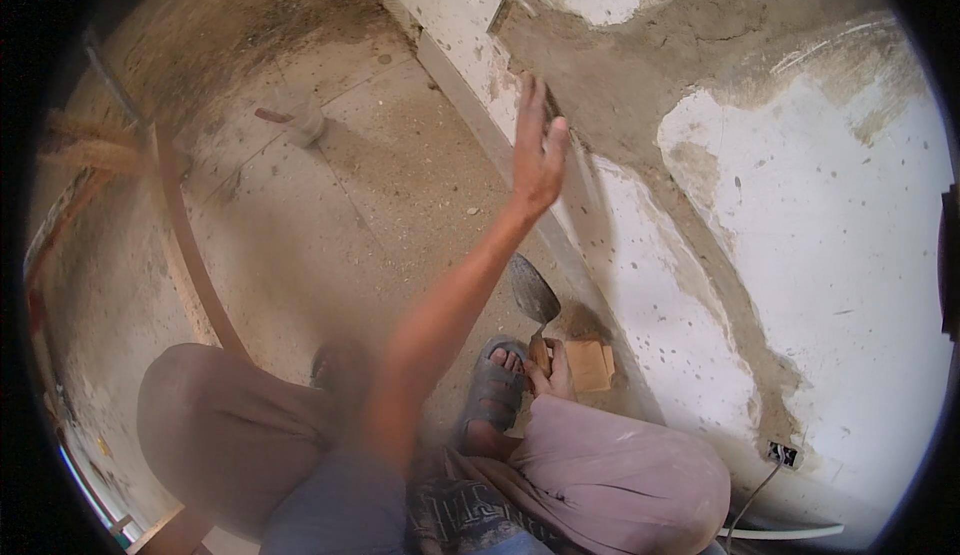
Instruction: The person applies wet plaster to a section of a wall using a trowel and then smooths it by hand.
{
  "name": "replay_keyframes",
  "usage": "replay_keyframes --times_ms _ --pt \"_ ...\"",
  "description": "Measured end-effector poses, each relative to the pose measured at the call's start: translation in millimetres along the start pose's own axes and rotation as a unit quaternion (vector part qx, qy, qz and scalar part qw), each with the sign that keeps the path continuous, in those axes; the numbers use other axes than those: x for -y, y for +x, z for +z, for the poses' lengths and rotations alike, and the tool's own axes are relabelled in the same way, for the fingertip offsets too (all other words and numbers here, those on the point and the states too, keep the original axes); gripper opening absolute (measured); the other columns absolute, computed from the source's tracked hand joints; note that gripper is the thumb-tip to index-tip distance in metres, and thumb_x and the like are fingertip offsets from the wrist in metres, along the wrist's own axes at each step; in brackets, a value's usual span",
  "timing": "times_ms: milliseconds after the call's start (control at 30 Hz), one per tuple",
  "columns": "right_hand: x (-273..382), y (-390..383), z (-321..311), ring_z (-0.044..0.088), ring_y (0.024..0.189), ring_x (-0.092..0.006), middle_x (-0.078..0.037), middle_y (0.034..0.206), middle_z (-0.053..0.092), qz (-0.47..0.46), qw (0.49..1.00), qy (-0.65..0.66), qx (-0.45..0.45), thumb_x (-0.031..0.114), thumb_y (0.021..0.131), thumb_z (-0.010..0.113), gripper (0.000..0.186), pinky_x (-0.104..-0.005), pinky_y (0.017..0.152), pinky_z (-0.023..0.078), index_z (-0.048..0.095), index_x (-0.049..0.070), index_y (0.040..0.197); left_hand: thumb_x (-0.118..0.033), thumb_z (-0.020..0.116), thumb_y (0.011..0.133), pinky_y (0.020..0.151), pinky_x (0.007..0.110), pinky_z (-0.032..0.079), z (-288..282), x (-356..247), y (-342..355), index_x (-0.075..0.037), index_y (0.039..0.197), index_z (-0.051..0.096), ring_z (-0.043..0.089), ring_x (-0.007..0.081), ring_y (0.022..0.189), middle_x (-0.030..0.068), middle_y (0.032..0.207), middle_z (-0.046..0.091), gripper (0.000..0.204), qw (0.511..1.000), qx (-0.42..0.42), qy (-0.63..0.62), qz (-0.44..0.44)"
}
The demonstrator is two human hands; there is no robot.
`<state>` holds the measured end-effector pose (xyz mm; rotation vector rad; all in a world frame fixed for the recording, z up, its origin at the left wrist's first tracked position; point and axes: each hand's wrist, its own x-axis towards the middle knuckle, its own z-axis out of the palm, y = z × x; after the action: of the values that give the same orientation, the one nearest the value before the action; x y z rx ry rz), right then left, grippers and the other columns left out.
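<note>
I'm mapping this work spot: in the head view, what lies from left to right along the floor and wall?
Curved wooden strip → grey sandal → trowel in the right hand → wooden block → wall socket.

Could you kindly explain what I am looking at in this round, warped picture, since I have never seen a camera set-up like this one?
There is no machine here: a person wears a wide fisheye camera on the head, looking down at their own arms and knees, so straight lines bend near the rim. The person squats on a dusty floor beside a white wall that has a broad band of grey-brown mortar running across it. The left hand is raised, open and flat, fingers up, at the edge of that mortar; whether it touches the wall I cannot tell. The right hand is low by the sandalled foot, gripping the handle of a trowel whose blade points upward. A small wooden block lies on the floor against the wall, just beside that hand.
</note>
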<state>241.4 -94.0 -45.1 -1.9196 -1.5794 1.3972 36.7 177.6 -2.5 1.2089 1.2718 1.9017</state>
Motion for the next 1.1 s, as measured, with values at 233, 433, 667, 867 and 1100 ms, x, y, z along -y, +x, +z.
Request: replay_keyframes --times_ms 233,433,667,867,1100 --pt "-25 7 12 0.061 0.069 -0.0168 -0.013 0.092 0.064 -0.032 0.997 -0.069 -0.002 0.013 0.092 0.066 0.048 -0.0312 0.059 0.049 0.044 0.004 0.133 -0.047 0.031 0.106 0.124 0.045 0.008 4 10 44 0.006 0.157 0.016 0.01 0.0385 0.154 0.0252 0.164 0.013 0.074 0.992 -0.104 0.035 -0.057" --pt "-39 23 -11 0.06 0.103 -0.0311 -0.024 0.118 0.058 0.008 0.999 -0.041 -0.003 0.026 0.091 0.068 0.06 -0.0407 0.086 0.047 0.042 0.008 0.142 -0.038 0.04 0.105 0.123 0.046 0.016 44 -72 -24 0.001 0.15 0.039 0.022 0.0384 0.151 0.0224 0.16 0.03 0.06 0.996 -0.024 -0.062 0.059" --pt "199 84 -60 0.051 0.13 -0.0427 -0.019 0.149 0.047 -0.257 0.927 -0.272 -0.025 0.027 0.1 0.053 0.059 -0.0509 0.109 0.04 0.033 0.018 0.155 -0.025 0.051 0.102 0.103 0.042 0.048 11 -235 -71 0.002 0.13 0.061 0.063 0.0323 0.118 0.0209 0.125 0.066 0.04 0.926 0.148 -0.347 0.008" --pt "392 108 -76 0.061 0.115 -0.0414 -0.016 0.133 0.062 -0.486 0.751 -0.443 -0.064 0.04 0.102 0.046 0.055 -0.0479 0.1 0.05 0.038 0.021 0.153 -0.011 0.066 0.086 0.074 0.047 0.048 -10 -295 -61 0.002 0.115 0.062 0.063 0.038 0.083 0.0171 0.088 0.065 0.032 0.872 0.101 -0.464 0.12" --pt "471 178 -85 0.067 0.106 -0.0345 -0.016 0.122 0.069 -0.446 0.617 -0.648 -0.003 0.043 0.101 0.05 0.051 -0.0442 0.098 0.05 0.047 0.027 0.149 -0.009 0.065 0.084 0.065 0.047 0.045 -43 -318 -60 0.002 0.112 0.061 0.059 0.0384 0.072 0.0174 0.079 0.059 0.03 0.844 0.029 -0.526 0.106"
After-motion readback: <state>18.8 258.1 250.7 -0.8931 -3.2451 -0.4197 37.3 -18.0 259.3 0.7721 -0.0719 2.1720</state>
